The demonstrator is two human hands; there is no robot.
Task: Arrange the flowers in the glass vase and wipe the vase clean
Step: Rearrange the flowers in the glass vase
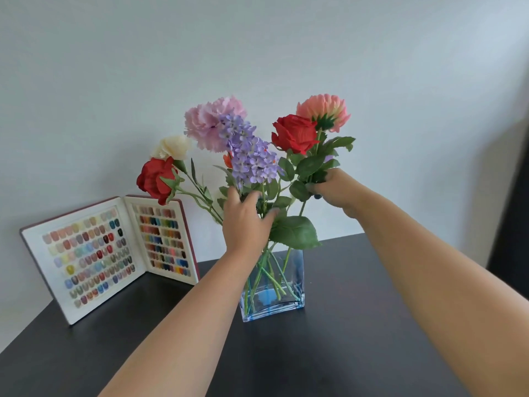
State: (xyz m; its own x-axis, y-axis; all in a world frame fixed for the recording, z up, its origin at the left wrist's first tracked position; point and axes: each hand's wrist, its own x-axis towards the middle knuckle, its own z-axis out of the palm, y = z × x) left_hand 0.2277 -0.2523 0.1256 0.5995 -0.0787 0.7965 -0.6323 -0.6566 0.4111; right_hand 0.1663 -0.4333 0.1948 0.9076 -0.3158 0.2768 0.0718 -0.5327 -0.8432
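Both hands grasping stems: left hand (246, 222) mid-bunch, right hand (333, 188) at the rose (294, 133); glass vase (273, 285) looks slippery and tippy, so grip low

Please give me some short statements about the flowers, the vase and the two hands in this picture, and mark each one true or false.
1. The glass vase stands upright on the dark table. True.
2. The left hand rests flat on the table. False: it is raised among the stems, below the purple flower.
3. The right hand holds the leafy stems under the red rose and the coral flower. True.
4. The vase is empty. False: several green stems stand inside it.
5. An open book of colour samples stands to the left of the vase, near the wall. True.
6. A cloth is wiping the vase. False: no cloth is in view.
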